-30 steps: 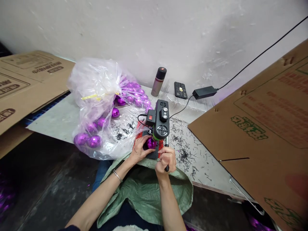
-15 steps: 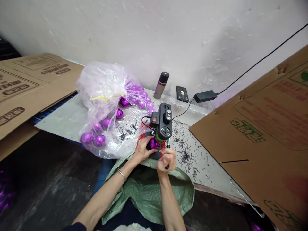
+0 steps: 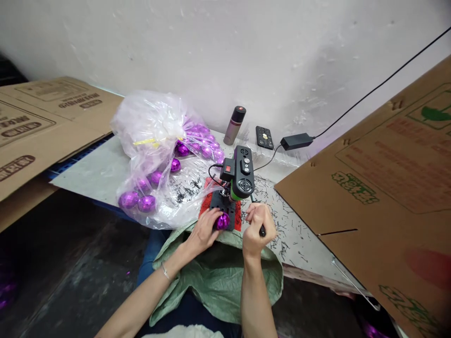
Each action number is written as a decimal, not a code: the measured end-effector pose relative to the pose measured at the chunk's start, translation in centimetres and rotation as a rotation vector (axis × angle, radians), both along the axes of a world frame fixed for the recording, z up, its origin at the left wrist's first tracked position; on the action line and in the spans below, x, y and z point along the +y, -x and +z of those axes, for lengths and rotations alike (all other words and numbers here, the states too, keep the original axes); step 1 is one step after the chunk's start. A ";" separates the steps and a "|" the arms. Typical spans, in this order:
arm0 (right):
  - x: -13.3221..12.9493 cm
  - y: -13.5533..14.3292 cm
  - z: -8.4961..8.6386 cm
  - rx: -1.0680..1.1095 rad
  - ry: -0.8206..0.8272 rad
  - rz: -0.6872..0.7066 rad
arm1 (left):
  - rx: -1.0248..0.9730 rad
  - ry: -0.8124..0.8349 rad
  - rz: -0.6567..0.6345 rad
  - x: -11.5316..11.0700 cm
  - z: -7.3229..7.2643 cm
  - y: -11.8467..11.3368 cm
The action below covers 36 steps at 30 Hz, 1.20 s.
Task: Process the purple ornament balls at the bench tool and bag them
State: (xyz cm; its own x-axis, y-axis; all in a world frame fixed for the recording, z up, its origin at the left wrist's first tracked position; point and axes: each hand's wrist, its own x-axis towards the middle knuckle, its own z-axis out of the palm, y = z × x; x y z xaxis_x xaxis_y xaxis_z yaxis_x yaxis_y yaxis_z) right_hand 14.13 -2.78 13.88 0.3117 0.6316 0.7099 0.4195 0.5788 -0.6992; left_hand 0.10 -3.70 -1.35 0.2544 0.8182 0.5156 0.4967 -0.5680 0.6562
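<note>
A small black bench drill press stands on a red mat on the table. My left hand is closed around the left side of a shiny purple mirrored ball, at the near end of the press's black base. The ball sits in front of the drill head, apart from it. My right hand is wrapped in a fist round the black-ended lever handle of the press, to the right of the base.
A clear plastic bag with several purple balls lies on the left. Behind stand a dark bottle, a phone and a power adapter. Black shavings litter the table. Cardboard boxes flank both sides; green sacking covers my lap.
My left hand has drawn the purple ball out from under the drill head toward me. My right hand, on the lever, has swung right and slightly outward.
</note>
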 end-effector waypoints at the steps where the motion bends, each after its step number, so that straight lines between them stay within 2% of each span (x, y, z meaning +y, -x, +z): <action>1: -0.1 0.0 -0.4 -0.010 -0.008 -0.003 | 0.038 -0.003 -0.011 -1.2 0.1 0.5; 3: -0.3 -0.1 -1.4 -0.031 -0.027 -0.002 | 0.087 0.004 -0.018 -2.6 0.8 1.7; 5: -0.3 0.0 -2.1 -0.044 -0.041 0.001 | 0.099 0.014 0.036 -1.9 2.0 3.3; 7: -0.3 0.0 -2.4 -0.046 -0.051 -0.004 | 0.086 0.018 0.189 1.2 3.4 5.2; 11: -0.2 0.0 -2.5 -0.061 -0.084 -0.003 | 0.098 0.113 0.602 10.3 5.9 9.3; 13: -0.1 -0.1 -2.6 -0.081 -0.098 0.009 | 0.165 0.197 0.698 13.9 6.5 11.0; 16: -0.2 -0.3 -2.9 -0.104 -0.107 0.020 | 0.249 0.298 0.705 16.6 6.6 12.6; 22: 0.0 -0.3 -3.1 -0.104 -0.130 0.026 | 0.028 0.370 0.620 17.4 6.1 13.8; 25: -0.1 -0.2 -3.1 -0.099 -0.130 0.024 | -0.007 0.359 0.567 17.3 5.9 13.7; 27: -0.1 -0.2 -3.0 -0.102 -0.123 0.017 | -0.044 0.366 0.569 17.3 5.9 13.6; 31: 0.0 -0.2 -2.8 -0.112 -0.121 0.013 | -0.182 0.494 0.611 17.3 6.3 13.1; 34: 0.0 -0.2 -2.8 -0.118 -0.134 0.021 | -0.367 0.586 0.583 16.9 7.0 12.4; 36: 0.1 -0.2 -2.7 -0.121 -0.138 0.022 | -0.614 0.694 0.536 16.1 7.6 11.9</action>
State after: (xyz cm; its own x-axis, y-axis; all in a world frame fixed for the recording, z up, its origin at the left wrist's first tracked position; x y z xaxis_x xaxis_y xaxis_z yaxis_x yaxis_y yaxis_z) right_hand 14.29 -2.72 11.15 0.2061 0.5311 0.8218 0.4821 0.6758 -0.5576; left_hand -11.79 12.43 6.25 -0.3698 0.9100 -0.1876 0.0451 0.2193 0.9746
